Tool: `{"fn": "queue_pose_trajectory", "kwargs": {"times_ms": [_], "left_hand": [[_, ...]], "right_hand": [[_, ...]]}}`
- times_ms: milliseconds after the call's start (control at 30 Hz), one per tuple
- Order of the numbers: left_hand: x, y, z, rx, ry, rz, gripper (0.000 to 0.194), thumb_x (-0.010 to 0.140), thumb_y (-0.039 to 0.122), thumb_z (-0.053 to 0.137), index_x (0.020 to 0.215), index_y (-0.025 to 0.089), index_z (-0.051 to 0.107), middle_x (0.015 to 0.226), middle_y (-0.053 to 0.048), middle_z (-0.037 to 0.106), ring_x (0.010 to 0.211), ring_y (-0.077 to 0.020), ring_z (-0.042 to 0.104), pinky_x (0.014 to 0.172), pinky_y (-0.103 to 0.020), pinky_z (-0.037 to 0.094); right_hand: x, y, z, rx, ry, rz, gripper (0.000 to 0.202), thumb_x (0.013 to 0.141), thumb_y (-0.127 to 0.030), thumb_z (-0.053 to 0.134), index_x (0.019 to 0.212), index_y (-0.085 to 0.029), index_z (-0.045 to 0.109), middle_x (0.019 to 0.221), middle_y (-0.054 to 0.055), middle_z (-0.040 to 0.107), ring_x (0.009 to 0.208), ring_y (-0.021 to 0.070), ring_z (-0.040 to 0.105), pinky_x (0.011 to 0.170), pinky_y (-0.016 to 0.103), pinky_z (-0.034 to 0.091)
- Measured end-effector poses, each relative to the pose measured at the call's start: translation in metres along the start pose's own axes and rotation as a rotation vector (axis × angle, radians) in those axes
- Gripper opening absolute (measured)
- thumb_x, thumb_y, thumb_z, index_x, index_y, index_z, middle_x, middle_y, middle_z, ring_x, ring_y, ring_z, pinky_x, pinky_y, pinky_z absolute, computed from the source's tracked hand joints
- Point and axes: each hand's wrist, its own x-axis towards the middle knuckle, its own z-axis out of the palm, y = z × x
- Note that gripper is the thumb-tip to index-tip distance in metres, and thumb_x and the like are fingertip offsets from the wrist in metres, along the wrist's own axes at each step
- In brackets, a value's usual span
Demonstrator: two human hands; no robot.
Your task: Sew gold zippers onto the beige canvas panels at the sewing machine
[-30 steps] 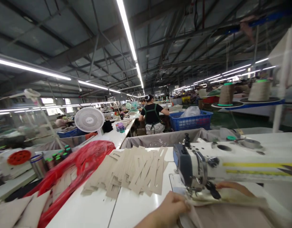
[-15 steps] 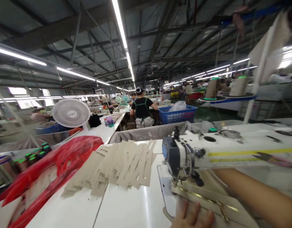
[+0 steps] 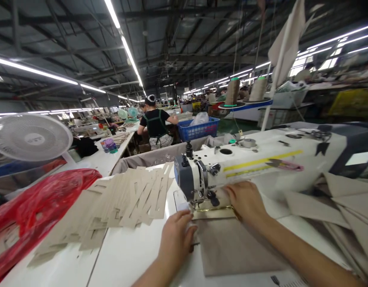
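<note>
A beige fabric piece lies below the head of a white sewing machine, its upper edge at the needle area. A gold zipper runs along that edge beside a pale strip. My left hand is at the left end of the strip, fingers bent together near the presser foot; what they pinch is too small to tell. My right hand grips the fabric at the zipper's right end, fingertips pressed down behind it.
Cut beige pieces are fanned on the white table, beside a red plastic bag. Pink-handled snippers lie on the machine. More beige fabric sits right. A person sits ahead, near a blue basket.
The view has turned right. The fabric now lies straighter, with the zipper level. My left hand has come up beside the needle area, and my right hand now shows at the zipper's right end.
</note>
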Motion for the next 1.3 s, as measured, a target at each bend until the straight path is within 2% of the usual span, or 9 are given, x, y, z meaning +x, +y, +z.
{"fn": "queue_pose_trajectory", "kwargs": {"times_ms": [100, 167, 300, 400, 567, 767, 967, 1100, 1300], "left_hand": [[0.009, -0.013, 0.010, 0.206, -0.019, 0.154, 0.018, 0.081, 0.015, 0.058, 0.096, 0.020, 0.067, 0.109, -0.008, 0.066, 0.104, -0.0247, 0.060, 0.093, -0.042, 0.048], [0.012, -0.016, 0.020, 0.260, -0.025, 0.202, 0.016, 0.082, 0.010, 0.055, 0.088, 0.018, 0.067, 0.103, -0.008, 0.069, 0.100, -0.0227, 0.063, 0.093, -0.041, 0.049], [0.012, -0.017, 0.030, 0.294, -0.016, 0.220, 0.019, 0.082, 0.006, 0.052, 0.091, 0.014, 0.066, 0.104, -0.012, 0.068, 0.098, -0.0242, 0.064, 0.090, -0.043, 0.050], [0.012, -0.017, 0.027, 0.295, -0.017, 0.254, 0.020, 0.083, 0.006, 0.050, 0.093, 0.015, 0.065, 0.106, -0.012, 0.068, 0.100, -0.0225, 0.064, 0.091, -0.040, 0.050], [0.015, -0.020, 0.024, 0.285, -0.057, 0.336, 0.021, 0.085, 0.009, 0.046, 0.094, 0.014, 0.065, 0.106, -0.013, 0.067, 0.101, -0.0234, 0.063, 0.089, -0.040, 0.052], [0.021, -0.022, 0.024, 0.273, -0.038, 0.327, 0.020, 0.088, 0.012, 0.046, 0.092, 0.014, 0.065, 0.102, -0.013, 0.068, 0.098, -0.0231, 0.064, 0.088, -0.040, 0.052], [0.024, -0.023, 0.025, 0.265, -0.030, 0.317, 0.019, 0.088, 0.012, 0.047, 0.089, 0.013, 0.066, 0.103, -0.013, 0.068, 0.098, -0.0235, 0.064, 0.088, -0.040, 0.052], [0.024, -0.024, 0.027, 0.269, -0.028, 0.323, 0.019, 0.087, 0.009, 0.047, 0.090, 0.013, 0.065, 0.101, -0.013, 0.069, 0.098, -0.0232, 0.064, 0.087, -0.041, 0.053], [0.026, -0.023, 0.026, 0.264, -0.015, 0.308, 0.017, 0.085, 0.009, 0.048, 0.082, 0.014, 0.064, 0.094, -0.010, 0.070, 0.092, -0.0221, 0.066, 0.085, -0.038, 0.053]], "right_hand": [[-0.040, -0.021, 0.004, 0.030, -0.007, -0.145, 0.024, 0.088, -0.016, 0.042, 0.093, -0.017, 0.066, 0.095, 0.010, 0.066, 0.090, 0.0254, 0.059, 0.086, 0.044, 0.041], [-0.050, -0.036, 0.013, 0.106, -0.071, -0.220, 0.025, 0.089, -0.015, 0.041, 0.098, -0.017, 0.065, 0.098, 0.011, 0.066, 0.096, 0.0251, 0.058, 0.088, 0.043, 0.042], [-0.040, -0.051, 0.034, 0.271, -0.250, -0.239, 0.025, 0.088, -0.011, 0.040, 0.096, -0.016, 0.063, 0.097, 0.010, 0.066, 0.099, 0.0231, 0.059, 0.088, 0.040, 0.047], [-0.032, -0.050, 0.037, 0.344, -0.304, -0.247, 0.024, 0.086, -0.009, 0.042, 0.097, -0.016, 0.063, 0.100, 0.010, 0.066, 0.101, 0.0230, 0.059, 0.090, 0.039, 0.048], [-0.033, -0.049, 0.032, 0.338, -0.347, -0.232, 0.024, 0.086, -0.007, 0.041, 0.094, -0.013, 0.063, 0.098, 0.013, 0.066, 0.097, 0.0241, 0.062, 0.087, 0.038, 0.050], [-0.030, -0.046, 0.036, 0.266, -0.378, -0.207, 0.027, 0.090, -0.011, 0.037, 0.095, -0.014, 0.063, 0.101, 0.013, 0.066, 0.095, 0.0238, 0.062, 0.083, 0.037, 0.050], [-0.027, -0.045, 0.037, 0.236, -0.406, -0.213, 0.022, 0.088, -0.010, 0.042, 0.095, -0.015, 0.062, 0.099, 0.011, 0.066, 0.097, 0.0234, 0.060, 0.086, 0.037, 0.048], [-0.028, -0.045, 0.037, 0.253, -0.396, -0.206, 0.023, 0.088, -0.011, 0.041, 0.094, -0.017, 0.062, 0.097, 0.009, 0.066, 0.097, 0.0228, 0.060, 0.086, 0.036, 0.048], [-0.029, -0.044, 0.041, 0.253, -0.381, -0.195, 0.022, 0.087, -0.012, 0.041, 0.089, -0.019, 0.062, 0.095, 0.008, 0.066, 0.094, 0.0234, 0.061, 0.084, 0.037, 0.049]]}}
